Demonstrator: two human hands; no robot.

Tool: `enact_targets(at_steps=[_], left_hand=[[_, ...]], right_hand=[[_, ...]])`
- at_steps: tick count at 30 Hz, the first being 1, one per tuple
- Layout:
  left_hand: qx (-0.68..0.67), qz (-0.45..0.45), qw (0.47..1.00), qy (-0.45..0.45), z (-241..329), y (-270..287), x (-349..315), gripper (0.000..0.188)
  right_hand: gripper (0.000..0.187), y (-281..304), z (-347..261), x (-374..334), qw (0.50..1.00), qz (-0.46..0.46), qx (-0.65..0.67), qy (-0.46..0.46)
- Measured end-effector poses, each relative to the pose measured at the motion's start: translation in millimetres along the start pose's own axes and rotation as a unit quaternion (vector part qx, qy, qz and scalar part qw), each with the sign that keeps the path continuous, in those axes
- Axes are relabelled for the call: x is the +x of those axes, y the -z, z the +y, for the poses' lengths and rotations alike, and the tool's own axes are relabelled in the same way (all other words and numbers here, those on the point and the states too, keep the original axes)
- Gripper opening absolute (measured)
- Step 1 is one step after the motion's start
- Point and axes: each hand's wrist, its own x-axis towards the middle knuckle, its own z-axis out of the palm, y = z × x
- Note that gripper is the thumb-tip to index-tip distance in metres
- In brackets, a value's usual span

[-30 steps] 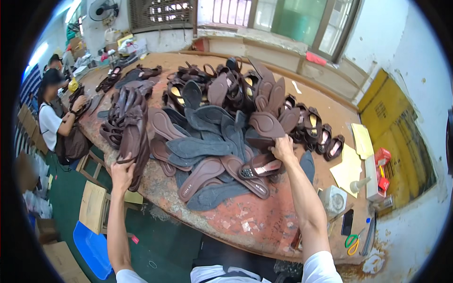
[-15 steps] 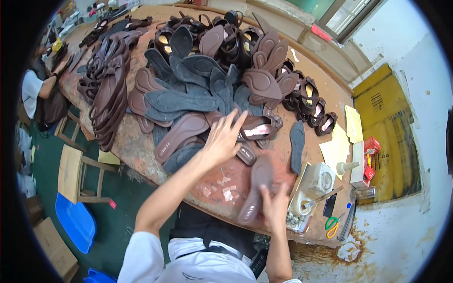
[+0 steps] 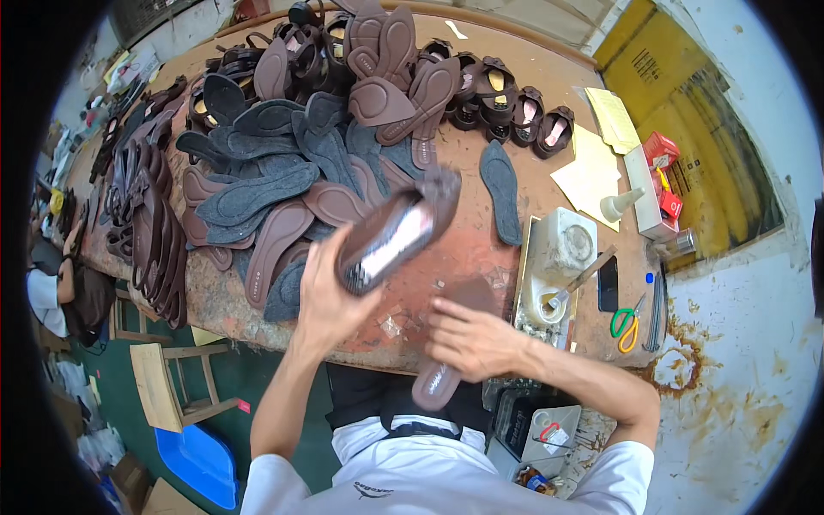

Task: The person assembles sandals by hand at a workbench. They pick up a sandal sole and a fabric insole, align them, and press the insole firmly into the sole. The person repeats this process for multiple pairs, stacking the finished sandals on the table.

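Observation:
My left hand (image 3: 329, 300) is closed around the heel end of a dark brown shoe (image 3: 352, 249), lifted above the near part of the table. The shoe's opening shows a pale lining, and a bow sits at its toe end. Close by on the right, my right hand (image 3: 474, 345) grips a brown insole (image 3: 436, 386) around its middle, and its far end is blurred. The insole hangs over the table's front edge, apart from the shoe. Beyond the hands lies a heap of brown and dark grey insoles (image 3: 257, 190).
Finished-looking shoes (image 3: 502, 94) stand in a row at the back. A lone grey insole (image 3: 500, 190) lies near a glue container (image 3: 568, 245) with a brush (image 3: 584, 276). Scissors (image 3: 627, 324) and a phone (image 3: 608, 283) are at right. Stacked brown shoe parts (image 3: 148, 245) lie left, near a stool (image 3: 157, 386).
My left hand has picked up the shoe from beside the heap and brought it nearer. My right hand still holds the insole, now turned across my front. The view has shifted.

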Motion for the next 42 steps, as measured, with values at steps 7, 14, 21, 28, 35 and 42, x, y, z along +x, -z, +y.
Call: enact_targets(at_steps=[7,14,21,28,35,42], left_hand=[[-0.013,-0.256,0.963,-0.084,-18.5,14.3,-85.5,0.096],[-0.107,-0.037,0.981,0.161,-14.8,34.1,-119.5,0.078],[-0.203,-0.006,0.897,0.392,-16.1,17.6,-133.8,0.018],[-0.199,-0.029,0.9,0.387,-18.9,18.7,-129.3,0.017],[-0.153,-0.049,0.924,0.346,-15.3,17.6,-122.6,0.03],[-0.057,-0.102,0.937,0.329,-7.5,10.4,-111.8,0.052]], right_hand=[[0.044,36.0,-54.9,-7.0,0.905,0.253,0.296,-0.174],[0.043,34.1,-32.8,-1.4,0.912,0.068,0.177,-0.363],[0.034,-3.6,-21.0,24.2,0.938,0.046,0.197,-0.283],[0.031,-32.7,-27.1,47.2,0.941,0.065,0.208,-0.259],[0.031,-40.7,-28.2,55.7,0.946,0.043,0.182,-0.264],[0.035,-33.9,-26.9,61.2,0.956,-0.007,0.146,-0.255]])
